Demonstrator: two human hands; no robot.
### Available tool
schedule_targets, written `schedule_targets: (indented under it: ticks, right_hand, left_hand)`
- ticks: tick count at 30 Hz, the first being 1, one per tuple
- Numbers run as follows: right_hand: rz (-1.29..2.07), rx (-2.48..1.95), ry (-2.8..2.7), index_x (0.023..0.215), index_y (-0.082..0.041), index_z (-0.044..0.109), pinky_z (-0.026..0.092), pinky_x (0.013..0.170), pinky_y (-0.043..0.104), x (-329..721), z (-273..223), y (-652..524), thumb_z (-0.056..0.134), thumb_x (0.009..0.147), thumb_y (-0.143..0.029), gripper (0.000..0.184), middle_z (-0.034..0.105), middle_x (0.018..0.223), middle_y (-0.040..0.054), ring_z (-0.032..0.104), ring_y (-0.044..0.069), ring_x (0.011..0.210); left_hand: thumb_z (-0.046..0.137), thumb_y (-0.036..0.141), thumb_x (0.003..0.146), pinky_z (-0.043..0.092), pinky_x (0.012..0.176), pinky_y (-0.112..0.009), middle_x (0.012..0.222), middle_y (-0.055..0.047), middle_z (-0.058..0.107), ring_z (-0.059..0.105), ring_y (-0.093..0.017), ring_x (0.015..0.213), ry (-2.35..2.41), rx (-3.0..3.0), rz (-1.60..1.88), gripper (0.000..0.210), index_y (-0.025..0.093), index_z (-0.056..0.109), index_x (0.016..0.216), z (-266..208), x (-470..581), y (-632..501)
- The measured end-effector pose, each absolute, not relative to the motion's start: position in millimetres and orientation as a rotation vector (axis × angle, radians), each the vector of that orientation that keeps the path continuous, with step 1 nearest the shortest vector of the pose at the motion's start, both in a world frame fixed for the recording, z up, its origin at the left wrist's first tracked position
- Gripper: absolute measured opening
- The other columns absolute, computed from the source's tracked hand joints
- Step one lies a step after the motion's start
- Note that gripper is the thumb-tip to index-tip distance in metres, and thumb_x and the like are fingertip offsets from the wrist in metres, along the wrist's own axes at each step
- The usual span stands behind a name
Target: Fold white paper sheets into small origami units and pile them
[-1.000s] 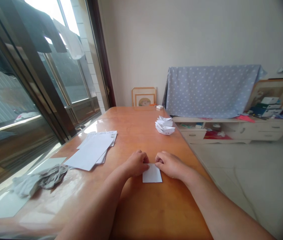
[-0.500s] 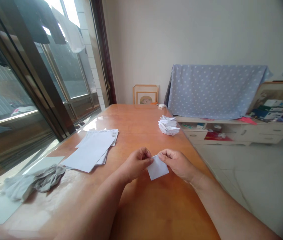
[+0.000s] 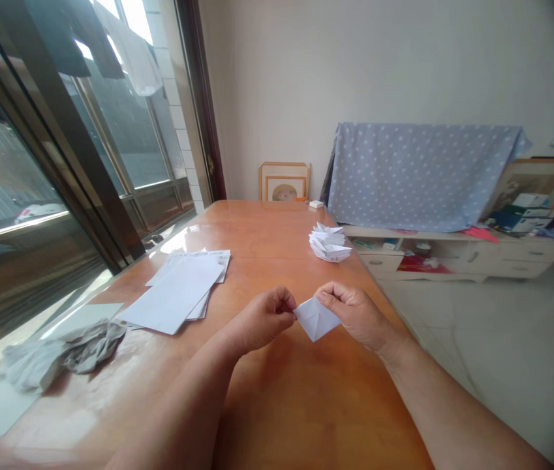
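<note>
A small folded piece of white paper (image 3: 316, 320) is held up over the table, its creases showing and one corner pointing down. My left hand (image 3: 274, 314) pinches its left corner between thumb and fingers. At the upper right edge, my right hand (image 3: 350, 308) grips it with the thumb on the near face. Farther off, near the table's right edge, stands a cluster of folded white paper boats (image 3: 328, 243), nested closely together. A pile of white paper sheets (image 3: 179, 294) lies to the left of my hands.
The brown wooden table (image 3: 277, 418) stretches away toward the wall. A crumpled grey cloth (image 3: 93, 346) lies at the left. A small white box (image 3: 316, 204) sits at the far end. Beyond the right edge stands a low white cabinet (image 3: 496, 258) beside a dotted blue cloth (image 3: 418, 176).
The folded paper has turned so a corner points down and its creased face shows. My right hand has shifted slightly right and up. The view has moved a little.
</note>
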State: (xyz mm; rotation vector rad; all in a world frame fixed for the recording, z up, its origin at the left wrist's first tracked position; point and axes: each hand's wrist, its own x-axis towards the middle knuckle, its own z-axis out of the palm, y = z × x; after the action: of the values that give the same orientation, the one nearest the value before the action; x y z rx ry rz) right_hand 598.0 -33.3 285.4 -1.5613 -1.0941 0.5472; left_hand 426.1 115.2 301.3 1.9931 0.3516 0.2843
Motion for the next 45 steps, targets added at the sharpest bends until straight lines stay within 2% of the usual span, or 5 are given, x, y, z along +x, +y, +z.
schedule_targets:
  ticks: [16, 23, 28, 36, 45]
  right_hand:
    - [0.371, -1.564, -1.21, 0.09, -0.021, 0.067, 0.045, 0.068, 0.027, 598, 295, -40, 0.054, 0.095, -0.046, 0.028, 0.062, 0.079, 0.0007, 0.054, 0.016, 0.072]
    - [-0.095, -1.562, -1.374, 0.097, -0.023, 0.07, 0.046, 0.077, 0.031, 590, 294, -39, 0.055, 0.098, -0.033, 0.018, 0.068, 0.086, 0.003, 0.059, 0.018, 0.081]
    - [-0.315, -1.556, -1.458, 0.103, -0.027, 0.07, 0.048, 0.085, 0.036, 586, 294, -40, 0.056, 0.097, -0.025, 0.015, 0.07, 0.096, 0.0046, 0.061, 0.022, 0.092]
    - [-0.369, -1.569, -1.546, 0.109, -0.027, 0.07, 0.05, 0.087, 0.036, 577, 294, -41, 0.058, 0.096, -0.02, 0.02, 0.07, 0.099, 0.0048, 0.061, 0.021, 0.096]
    - [-0.374, -1.563, -1.555, 0.111, -0.028, 0.071, 0.049, 0.088, 0.036, 576, 294, -40, 0.06, 0.095, -0.021, 0.021, 0.07, 0.101, 0.0049, 0.061, 0.022, 0.097]
  left_hand:
    - [0.054, 0.02, 0.075, 0.032, 0.053, -0.025, 0.068, 0.002, 0.055, 0.047, -0.013, 0.061, 0.461, 2.311, 0.17, 0.003, 0.02, 0.053, 0.072, 303, 422, 117]
    - [0.058, 0.021, 0.078, 0.045, 0.067, -0.027, 0.083, -0.002, 0.065, 0.06, -0.016, 0.075, 0.514, 1.893, 0.394, 0.01, 0.02, 0.061, 0.087, 305, 429, 112]
    - [0.057, 0.022, 0.081, 0.048, 0.072, -0.029, 0.082, -0.003, 0.066, 0.062, -0.015, 0.07, 0.492, 1.56, 0.376, 0.01, 0.017, 0.064, 0.086, 311, 429, 106]
    - [0.066, 0.023, 0.081, 0.047, 0.074, -0.028, 0.086, -0.008, 0.069, 0.065, -0.016, 0.076, 0.394, 1.274, 0.398, 0.014, 0.013, 0.068, 0.091, 298, 434, 110]
    - [0.064, 0.027, 0.084, 0.048, 0.077, -0.032, 0.09, -0.011, 0.07, 0.066, -0.019, 0.079, 0.386, 1.211, 0.402, 0.019, 0.013, 0.07, 0.095, 297, 433, 113]
